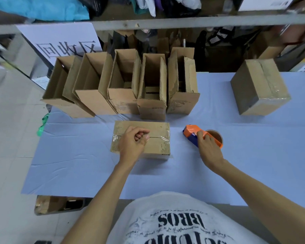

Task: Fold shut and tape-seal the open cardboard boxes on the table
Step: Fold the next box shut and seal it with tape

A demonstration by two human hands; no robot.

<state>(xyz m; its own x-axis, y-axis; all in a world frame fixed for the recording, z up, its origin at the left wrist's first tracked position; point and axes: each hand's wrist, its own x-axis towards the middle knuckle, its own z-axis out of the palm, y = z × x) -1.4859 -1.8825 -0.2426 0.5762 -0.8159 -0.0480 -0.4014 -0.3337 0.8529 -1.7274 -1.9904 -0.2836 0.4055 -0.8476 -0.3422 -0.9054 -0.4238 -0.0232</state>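
Cardboard box [158, 131], brown, clear tape [165, 138] along seam

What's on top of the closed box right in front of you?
The left hand rests on the closed box, fingers curled. Clear tape shows along the seam at both ends. The seam's middle is hidden under the hand.

Blue table [253, 155] — five open boxes [123, 101]; taped box [261, 88]; folded box [158, 131]; tape dispenser [192, 132].
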